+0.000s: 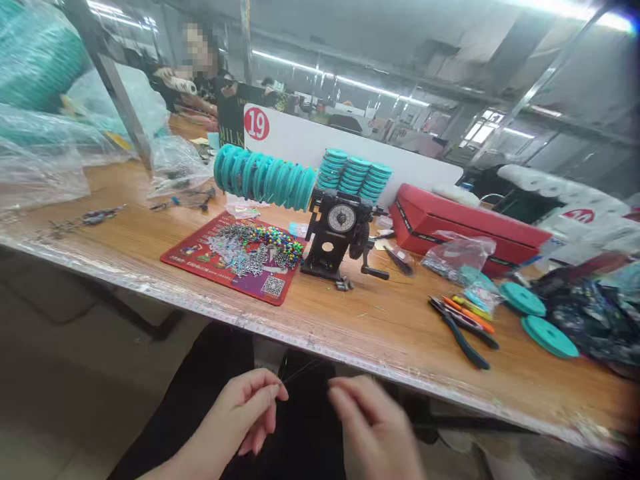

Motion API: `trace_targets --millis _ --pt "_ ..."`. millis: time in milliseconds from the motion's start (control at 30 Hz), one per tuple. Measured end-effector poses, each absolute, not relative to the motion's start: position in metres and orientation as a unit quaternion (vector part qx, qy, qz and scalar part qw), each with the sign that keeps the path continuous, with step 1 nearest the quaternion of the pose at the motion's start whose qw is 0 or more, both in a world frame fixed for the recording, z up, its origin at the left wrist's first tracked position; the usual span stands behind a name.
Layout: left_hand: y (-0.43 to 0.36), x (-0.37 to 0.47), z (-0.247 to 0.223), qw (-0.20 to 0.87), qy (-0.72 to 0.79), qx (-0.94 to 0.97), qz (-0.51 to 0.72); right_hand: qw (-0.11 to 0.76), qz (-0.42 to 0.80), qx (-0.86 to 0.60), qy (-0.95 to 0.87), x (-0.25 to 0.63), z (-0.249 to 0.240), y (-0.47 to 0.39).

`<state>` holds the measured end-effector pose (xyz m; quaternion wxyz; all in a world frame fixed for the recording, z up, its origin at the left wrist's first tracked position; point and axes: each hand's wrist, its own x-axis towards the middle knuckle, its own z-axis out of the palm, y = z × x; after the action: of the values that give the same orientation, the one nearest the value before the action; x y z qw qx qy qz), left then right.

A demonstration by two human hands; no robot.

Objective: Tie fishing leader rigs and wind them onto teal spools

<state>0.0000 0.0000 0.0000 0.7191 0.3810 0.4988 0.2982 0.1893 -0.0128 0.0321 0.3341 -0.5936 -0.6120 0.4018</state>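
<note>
A wooden bench bears a crank winder and a red mat; off its front edge, the right hand is blurred, its hold impossible to tell; the left hand pinches, thumb to forefinger, what looks like a thin line between the hands; a loose pinch could drop it, uneven tugging might kink it

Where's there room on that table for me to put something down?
Mostly bare wood lies between the machine and black pliers, with tiny scraps on it. Another patch is between the red mat and the tools far left. It's crowded on the mat, with beads, and at the right end, with teal discs and a black bag.
</note>
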Motion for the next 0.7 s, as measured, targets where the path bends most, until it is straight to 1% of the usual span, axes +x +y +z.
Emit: trace_targets --millis 100,200,367,500,567,633,700 --pt "-0.004 -0.001 0.002 0.711 0.511 0.384 0.293 0.373 0.491 -0.588 -0.523 0.142 0.000 -0.011" --pt "-0.005 -0.004 0.002 0.708 0.516 0.389 0.286 0.421 0.514 -0.575 -0.478 0.120 -0.014 -0.011" --pt "-0.006 -0.013 -0.007 0.697 0.511 0.413 0.286 0.436 0.457 -0.550 -0.547 0.123 -0.016 -0.010" --pt "-0.009 -0.019 -0.013 0.681 0.506 0.442 0.291 0.412 0.343 -0.524 -0.661 0.127 -0.020 -0.009" --pt "-0.010 -0.021 -0.012 0.688 0.499 0.437 0.293 0.407 0.310 -0.514 -0.688 0.126 -0.022 -0.009" --pt "-0.010 -0.022 -0.010 0.706 0.493 0.417 0.291 0.415 0.336 -0.526 -0.662 0.123 -0.024 -0.007" --pt "-0.009 -0.023 -0.009 0.720 0.492 0.394 0.289 0.415 0.397 -0.545 -0.610 0.121 -0.025 -0.005"
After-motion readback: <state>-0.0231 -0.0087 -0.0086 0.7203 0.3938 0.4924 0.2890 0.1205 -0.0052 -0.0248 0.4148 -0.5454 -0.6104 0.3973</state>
